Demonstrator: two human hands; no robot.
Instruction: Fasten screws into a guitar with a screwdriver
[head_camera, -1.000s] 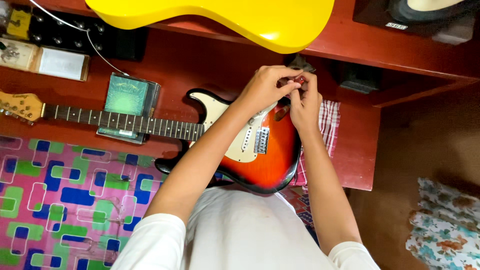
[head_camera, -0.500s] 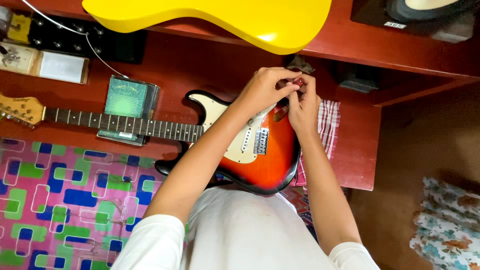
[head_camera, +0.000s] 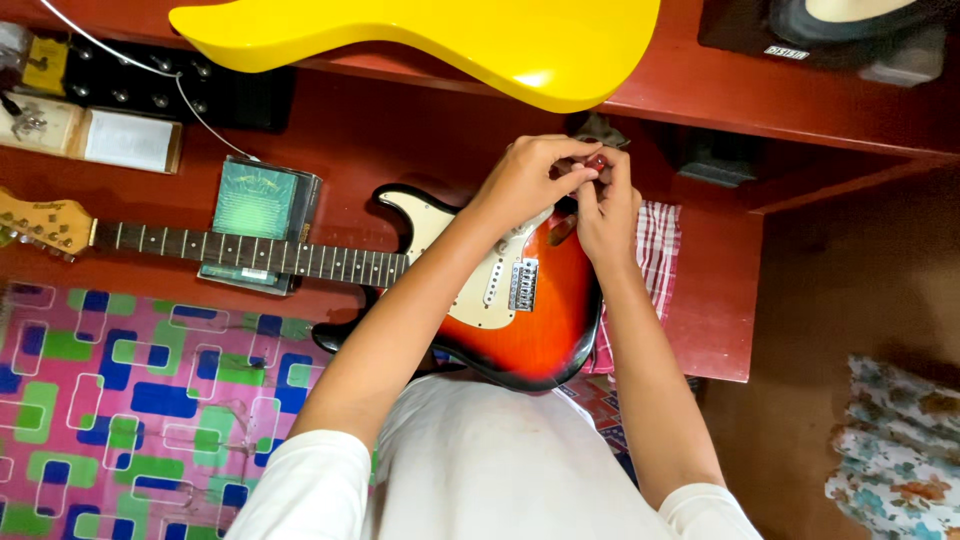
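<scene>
Both hands' fingers pinch a small red object, mostly hidden, above the sunburst guitar.

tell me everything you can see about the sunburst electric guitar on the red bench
The sunburst electric guitar lies flat, face up, on the red bench, its neck pointing left to a pale wood headstock. The glossy body fades from orange-red to black at the edge, with a cream pickguard and a metal bridge. Its lower end rests on a red checked cloth. The neck crosses a green-covered box. The left hand and right hand meet over the body's upper edge, pinching a small red part.
</scene>
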